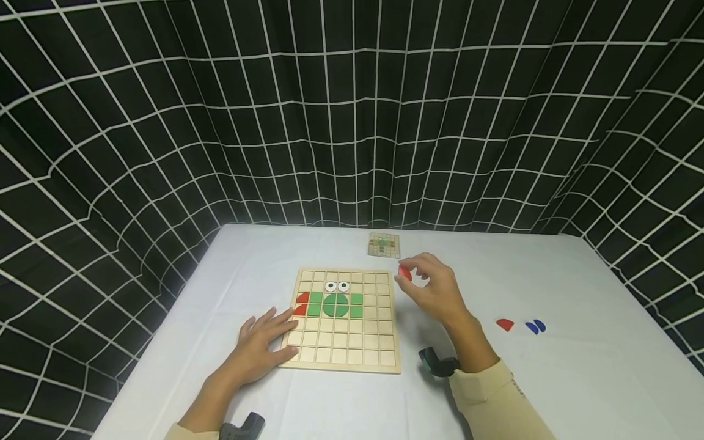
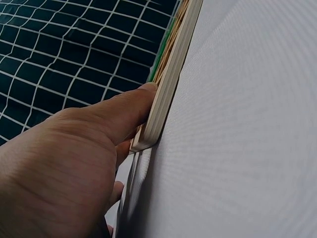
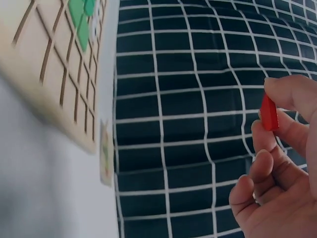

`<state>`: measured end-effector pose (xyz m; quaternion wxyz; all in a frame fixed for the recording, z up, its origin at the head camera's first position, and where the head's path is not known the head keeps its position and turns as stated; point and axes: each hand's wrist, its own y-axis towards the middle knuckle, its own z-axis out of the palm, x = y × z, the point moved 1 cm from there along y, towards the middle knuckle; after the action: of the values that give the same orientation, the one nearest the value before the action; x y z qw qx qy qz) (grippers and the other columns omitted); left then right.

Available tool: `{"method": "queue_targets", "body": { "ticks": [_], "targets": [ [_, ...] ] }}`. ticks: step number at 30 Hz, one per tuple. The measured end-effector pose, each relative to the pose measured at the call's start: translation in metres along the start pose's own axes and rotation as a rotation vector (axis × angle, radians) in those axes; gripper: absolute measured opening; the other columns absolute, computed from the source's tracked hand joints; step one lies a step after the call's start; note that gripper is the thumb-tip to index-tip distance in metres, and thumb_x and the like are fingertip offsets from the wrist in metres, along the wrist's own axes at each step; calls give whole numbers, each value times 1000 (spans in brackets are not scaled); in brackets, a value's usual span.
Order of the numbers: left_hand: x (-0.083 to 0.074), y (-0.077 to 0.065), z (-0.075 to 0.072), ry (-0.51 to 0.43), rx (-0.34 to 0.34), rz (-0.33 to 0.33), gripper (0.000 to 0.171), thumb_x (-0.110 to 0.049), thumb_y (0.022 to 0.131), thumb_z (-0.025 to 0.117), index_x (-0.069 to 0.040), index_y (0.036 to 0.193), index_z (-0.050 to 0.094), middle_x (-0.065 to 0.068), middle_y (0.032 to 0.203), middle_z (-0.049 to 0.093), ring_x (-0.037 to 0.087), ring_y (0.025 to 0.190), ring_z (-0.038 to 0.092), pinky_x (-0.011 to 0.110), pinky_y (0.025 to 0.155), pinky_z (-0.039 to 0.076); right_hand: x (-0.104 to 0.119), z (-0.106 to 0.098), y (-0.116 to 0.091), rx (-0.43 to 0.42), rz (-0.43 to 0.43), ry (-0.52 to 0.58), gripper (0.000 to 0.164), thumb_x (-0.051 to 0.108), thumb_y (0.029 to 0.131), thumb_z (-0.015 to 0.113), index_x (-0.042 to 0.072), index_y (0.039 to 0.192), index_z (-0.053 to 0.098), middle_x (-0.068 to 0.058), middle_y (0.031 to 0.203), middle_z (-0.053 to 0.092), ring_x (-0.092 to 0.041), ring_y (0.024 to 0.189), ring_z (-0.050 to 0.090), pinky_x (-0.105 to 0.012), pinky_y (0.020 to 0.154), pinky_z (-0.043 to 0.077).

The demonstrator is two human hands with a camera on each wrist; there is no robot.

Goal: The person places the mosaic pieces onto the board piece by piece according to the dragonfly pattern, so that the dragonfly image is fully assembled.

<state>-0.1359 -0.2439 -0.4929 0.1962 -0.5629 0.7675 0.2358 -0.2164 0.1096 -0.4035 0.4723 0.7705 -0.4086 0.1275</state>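
A wooden grid board (image 1: 341,342) lies on the white table. In its cells sit red quarter-circle tiles (image 1: 301,304) at the left edge, green square tiles (image 1: 315,304), a green circle of quarter tiles (image 1: 335,305) and two eye tiles (image 1: 337,286). My left hand (image 1: 261,345) rests at the board's left edge, its fingers spread and the thumb touching the near corner. Above the table, just off the board's right side, my right hand (image 1: 434,287) pinches a red quarter-circle tile (image 3: 269,114) between thumb and index finger.
A small pattern card (image 1: 384,245) lies behind the board. To the right on the table are a loose red quarter-circle tile (image 1: 505,324) and two blue tiles (image 1: 535,327). A black curtain with white grid lines (image 1: 352,122) surrounds the table's back and sides.
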Motion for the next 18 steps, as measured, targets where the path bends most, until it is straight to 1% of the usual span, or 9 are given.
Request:
{"method": "queue_targets", "body": {
  "ticks": [4, 9, 12, 15, 18],
  "targets": [
    [1, 1, 1, 2, 5, -1, 57, -44, 82, 74, -16, 130, 62, -2, 148, 42, 30, 141, 23, 57, 110, 1, 2, 15, 4, 7, 27, 26, 21, 7, 79, 79, 4, 99, 72, -2, 94, 67, -19, 87, 59, -43, 73, 52],
    [2, 0, 1, 12, 11, -10, 58, -46, 81, 74, -17, 131, 62, -3, 148, 42, 29, 142, 23, 57, 111, 0, 3, 35, 5, 14, 85, 47, 21, 10, 81, 78, 3, 99, 72, -2, 93, 66, -26, 82, 56, -44, 72, 51],
    [1, 0, 0, 11, 12, -15, 58, -45, 81, 74, -17, 130, 62, -3, 148, 42, 29, 142, 23, 56, 111, 0, 2, 47, 4, 22, 133, 60, 21, 11, 81, 77, 4, 99, 72, -2, 92, 66, -27, 81, 54, -43, 72, 50],
    [0, 1, 0, 7, 20, -17, 58, -45, 82, 73, -17, 131, 62, -3, 148, 42, 29, 142, 22, 56, 111, 0, -1, 57, 2, 57, 190, 61, 22, 13, 81, 78, 4, 100, 72, 0, 92, 66, -24, 83, 54, -40, 70, 49],
    [-2, 1, -2, 8, 23, -19, 58, -46, 82, 73, -17, 131, 62, -3, 148, 42, 30, 142, 22, 56, 111, 0, -7, 65, -1, 118, 230, 45, 23, 14, 82, 78, 4, 102, 73, 3, 93, 66, -22, 84, 56, -36, 69, 49]
  ]
}}
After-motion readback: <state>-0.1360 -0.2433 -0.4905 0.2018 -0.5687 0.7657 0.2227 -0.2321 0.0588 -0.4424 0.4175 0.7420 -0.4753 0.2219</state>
